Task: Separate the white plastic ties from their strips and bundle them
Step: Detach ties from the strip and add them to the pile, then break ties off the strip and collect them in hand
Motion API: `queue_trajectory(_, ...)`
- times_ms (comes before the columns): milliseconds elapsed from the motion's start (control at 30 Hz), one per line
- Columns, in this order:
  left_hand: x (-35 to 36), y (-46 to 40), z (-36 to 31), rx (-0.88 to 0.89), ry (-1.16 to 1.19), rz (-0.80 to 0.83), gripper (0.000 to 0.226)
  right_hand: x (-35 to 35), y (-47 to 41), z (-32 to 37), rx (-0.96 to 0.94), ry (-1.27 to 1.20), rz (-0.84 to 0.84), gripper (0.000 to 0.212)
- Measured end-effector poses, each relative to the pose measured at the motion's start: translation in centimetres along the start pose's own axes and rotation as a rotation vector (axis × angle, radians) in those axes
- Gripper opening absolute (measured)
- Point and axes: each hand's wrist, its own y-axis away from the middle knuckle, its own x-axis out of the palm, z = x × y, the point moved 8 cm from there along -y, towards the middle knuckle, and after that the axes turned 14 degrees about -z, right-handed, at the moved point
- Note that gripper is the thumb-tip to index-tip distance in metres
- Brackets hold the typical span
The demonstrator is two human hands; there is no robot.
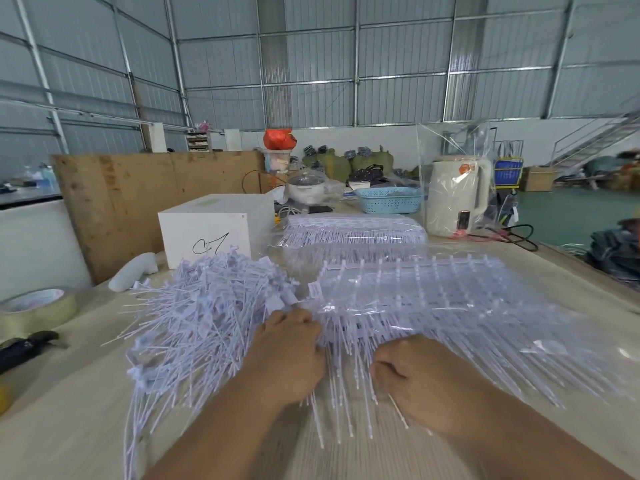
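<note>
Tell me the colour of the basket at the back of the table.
Light blue, with a lattice-cut wall: basket, head view.

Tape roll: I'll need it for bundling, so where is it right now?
In the head view, the tape roll lies at the table's far left edge, left of the loose tie pile, just beyond a dark tool.

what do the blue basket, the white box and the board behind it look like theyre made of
Blue basket: moulded plastic, by its lattice-cut walls and even colour. White box: probably smooth matte cardboard, with a pen scrawl on its front. Board: plywood or similar, raw brown with stains and visible grain.
</note>
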Motion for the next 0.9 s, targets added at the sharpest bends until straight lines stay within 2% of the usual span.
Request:
queue_trajectory(133,0.4,0.1,1.1,-0.093,0.035,0.088,0.038,-0.2,0.0,-0.5,0.064,0.019,0.002,0.039)
queue_trajectory(300,1.3,0.9,0.0,-0.074,-0.110,0.224,0.043,-0.7,0.2,0.5,0.046,0.102,0.000,0.043)
queue_trajectory(467,1.5,1.0,0.1,-0.140,-0.077,0.289,0.049,-0.8,0.4,0.3,0.079,0.106,0.025,0.046)
queue_trajectory(633,1.3,0.6,0.9,-0.174,0.051,0.255,0.035,-0.9,0.6,-0.2,0.122,0.067,0.034,0.047)
queue_trajectory(800,0.4,0.1,1.6,-0.218,0.147,0.121,0.033,-0.7,0.8,-0.3,0.114,0.059,0.060,0.044)
queue_trajectory(900,0.0,0.2,1.1,-0.190,0.100,0.061,0.024,-0.7,0.8,-0.4,0.117,0.045,0.054,0.044)
